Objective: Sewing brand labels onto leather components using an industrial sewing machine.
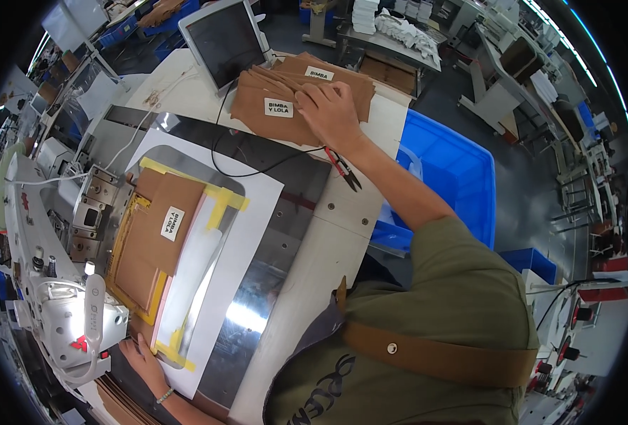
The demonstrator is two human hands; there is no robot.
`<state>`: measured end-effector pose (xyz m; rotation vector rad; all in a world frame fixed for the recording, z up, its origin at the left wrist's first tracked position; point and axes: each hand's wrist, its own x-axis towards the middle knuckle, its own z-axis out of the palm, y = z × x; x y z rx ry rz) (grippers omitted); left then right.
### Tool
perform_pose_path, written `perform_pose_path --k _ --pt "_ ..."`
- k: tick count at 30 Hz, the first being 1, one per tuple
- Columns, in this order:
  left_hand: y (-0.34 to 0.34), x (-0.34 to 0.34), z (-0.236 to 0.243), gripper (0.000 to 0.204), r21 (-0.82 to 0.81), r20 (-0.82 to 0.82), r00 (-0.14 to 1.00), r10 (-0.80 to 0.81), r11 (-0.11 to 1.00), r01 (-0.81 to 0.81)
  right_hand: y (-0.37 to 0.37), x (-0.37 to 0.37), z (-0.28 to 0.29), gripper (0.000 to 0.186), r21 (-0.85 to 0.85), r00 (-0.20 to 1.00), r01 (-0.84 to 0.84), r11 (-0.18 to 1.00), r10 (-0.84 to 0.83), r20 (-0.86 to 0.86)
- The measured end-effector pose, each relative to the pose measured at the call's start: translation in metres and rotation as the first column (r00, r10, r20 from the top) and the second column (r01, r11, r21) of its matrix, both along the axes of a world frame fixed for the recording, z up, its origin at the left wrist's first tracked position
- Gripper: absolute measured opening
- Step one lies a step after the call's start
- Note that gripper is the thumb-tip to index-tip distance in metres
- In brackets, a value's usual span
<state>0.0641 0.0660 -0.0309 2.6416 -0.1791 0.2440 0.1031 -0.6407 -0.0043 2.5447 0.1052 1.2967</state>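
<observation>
My right hand (329, 117) is at the far side of the table, its fingers curled and closed on the edge of a brown fabric piece (264, 83) in a loose stack. White printed labels show on the pieces. My left hand (146, 365) lies at the near end of a sewing template (222, 237), fingers stretched out over its brown corner, close to the sewing machine head (87, 312). Yellow tape (227, 202) edges the template. On it rests another brown piece (159, 219) with a white label, partly over a yellow-edged opening.
A monitor (225, 42) stands behind the stack. Red-handled snips (342, 168) lie on the table by my right forearm, near a black cable (250, 173). To the right is a blue bin (455, 170). More brown pieces (119, 404) sit below my left hand.
</observation>
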Motion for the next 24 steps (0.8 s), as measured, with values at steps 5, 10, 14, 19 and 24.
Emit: perform_pose_path --k 5,10,14,19,24 --pt "-0.007 -0.002 0.006 0.04 -0.006 0.012 1.0 -0.004 1.0 0.004 -0.048 0.012 0.035 0.094 0.392 0.854 0.398 0.829 -0.179 -0.489" --pt "-0.007 0.001 0.004 0.04 -0.002 0.046 0.998 -0.038 0.999 0.038 -0.118 0.047 0.036 0.142 0.436 0.689 0.552 0.71 -0.095 -0.718" --pt "-0.007 -0.003 0.005 0.04 0.024 0.015 1.0 -0.001 1.0 0.001 -0.112 0.053 0.022 0.16 0.613 0.633 0.465 0.639 0.244 -0.734" --pt "-0.006 -0.005 0.009 0.039 0.023 0.001 1.0 0.027 0.999 -0.027 -0.108 0.05 0.013 0.161 0.468 0.613 0.537 0.702 0.055 -0.788" --pt "-0.004 -0.001 0.003 0.043 0.029 0.009 1.0 -0.003 1.0 0.003 -0.116 0.049 0.023 0.153 0.555 0.618 0.469 0.687 0.194 -0.762"
